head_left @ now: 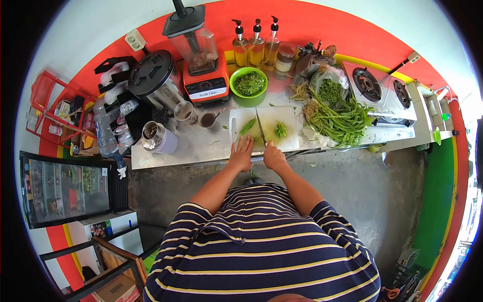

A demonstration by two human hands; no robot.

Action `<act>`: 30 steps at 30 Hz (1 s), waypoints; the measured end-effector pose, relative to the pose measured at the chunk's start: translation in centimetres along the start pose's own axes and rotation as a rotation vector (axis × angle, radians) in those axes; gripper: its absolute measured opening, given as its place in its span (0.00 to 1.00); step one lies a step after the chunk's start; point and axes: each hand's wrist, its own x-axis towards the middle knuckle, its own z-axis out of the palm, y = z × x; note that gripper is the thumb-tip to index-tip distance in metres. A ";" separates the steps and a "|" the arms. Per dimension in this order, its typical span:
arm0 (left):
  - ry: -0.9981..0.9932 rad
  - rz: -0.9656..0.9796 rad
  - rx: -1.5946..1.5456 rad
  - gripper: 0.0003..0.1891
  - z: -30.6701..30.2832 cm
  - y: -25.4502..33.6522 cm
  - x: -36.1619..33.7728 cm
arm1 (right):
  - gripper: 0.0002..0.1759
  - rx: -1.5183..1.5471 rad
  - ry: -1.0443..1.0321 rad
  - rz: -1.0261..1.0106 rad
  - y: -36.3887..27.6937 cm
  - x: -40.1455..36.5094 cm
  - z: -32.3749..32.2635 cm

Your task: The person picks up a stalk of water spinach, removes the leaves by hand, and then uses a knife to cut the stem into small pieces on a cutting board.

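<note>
In the head view, my right hand (274, 157) is wrapped round the handle of a kitchen knife (260, 125), whose blade points away from me across the white cutting board (234, 120). My left hand (241, 154) lies on the board's near left edge with fingers apart, holding nothing. Just beyond its fingertips is a green leaf (247, 127). Right of the blade sits a small heap of chopped greens (280, 130). A lime-green bowl (246, 102) of chopped greens stands behind the board.
Long leafy greens (342, 121) and a plastic bag of greens (331, 90) lie to the right, before a gas stove (387, 104). A red blender (205, 83), pump bottles (256, 48), a steel container (153, 80) and cups (207, 120) stand behind and left.
</note>
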 end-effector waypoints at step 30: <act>0.140 0.030 0.041 0.45 -2.0 1.2 1.8 | 0.17 -0.094 0.016 0.030 0.7 0.3 -0.6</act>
